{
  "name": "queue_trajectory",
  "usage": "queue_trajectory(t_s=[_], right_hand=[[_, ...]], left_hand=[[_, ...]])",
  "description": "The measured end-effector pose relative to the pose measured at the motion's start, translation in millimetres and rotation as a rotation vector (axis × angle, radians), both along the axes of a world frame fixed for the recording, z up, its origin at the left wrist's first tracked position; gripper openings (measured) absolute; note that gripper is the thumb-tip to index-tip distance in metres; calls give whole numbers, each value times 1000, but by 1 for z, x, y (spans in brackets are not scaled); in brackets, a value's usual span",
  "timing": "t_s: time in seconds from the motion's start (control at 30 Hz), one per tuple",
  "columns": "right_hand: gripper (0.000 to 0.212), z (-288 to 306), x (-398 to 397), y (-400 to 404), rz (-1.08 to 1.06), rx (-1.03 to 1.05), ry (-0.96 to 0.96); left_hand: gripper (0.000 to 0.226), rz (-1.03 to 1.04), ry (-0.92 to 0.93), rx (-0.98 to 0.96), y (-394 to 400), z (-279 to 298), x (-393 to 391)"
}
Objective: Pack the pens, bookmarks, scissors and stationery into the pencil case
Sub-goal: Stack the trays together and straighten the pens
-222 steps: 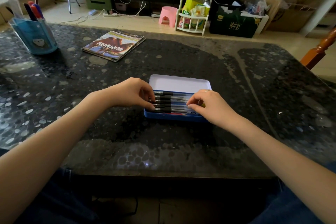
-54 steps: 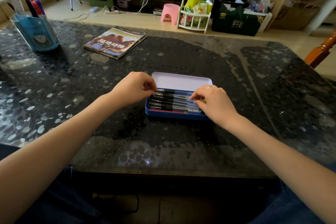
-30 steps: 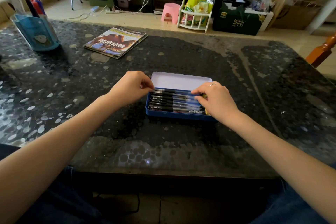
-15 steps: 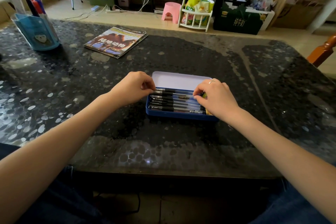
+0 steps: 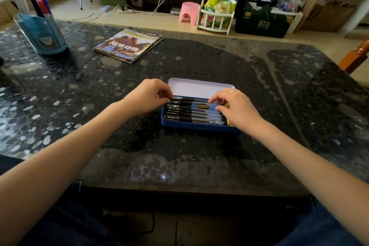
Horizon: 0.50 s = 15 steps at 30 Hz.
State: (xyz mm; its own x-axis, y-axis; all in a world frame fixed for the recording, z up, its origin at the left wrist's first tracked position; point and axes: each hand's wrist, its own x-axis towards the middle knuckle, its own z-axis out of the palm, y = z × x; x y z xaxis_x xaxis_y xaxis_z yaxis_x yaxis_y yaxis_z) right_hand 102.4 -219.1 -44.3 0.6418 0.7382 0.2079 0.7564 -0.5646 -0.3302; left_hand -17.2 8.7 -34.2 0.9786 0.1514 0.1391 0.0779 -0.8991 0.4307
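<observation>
An open blue pencil case lies on the black table, its white lid folded back. Several black pens lie side by side in it, filling the tray. My left hand is at the case's left end, its curled fingertips pinching the end of the farthest pen. At the right end, my right hand has its thumb and index finger closed on the far pens. It hides the pens' right ends. Something yellow shows under its fingers.
A magazine lies at the back left of the speckled table. A blue pen holder with markers and a ruler stands at the far left. A wooden chair post rises past the right edge.
Both hands have shifted from the nearer pens to the farthest ones in the row. The pencil case has hardly moved.
</observation>
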Motion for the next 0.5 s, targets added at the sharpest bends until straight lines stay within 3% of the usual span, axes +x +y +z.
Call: queue_trajectory(t_s=[0.5], right_hand=[[14, -2, 3, 4, 29, 76, 65]], left_hand=[[12, 10, -1, -64, -1, -1, 0]])
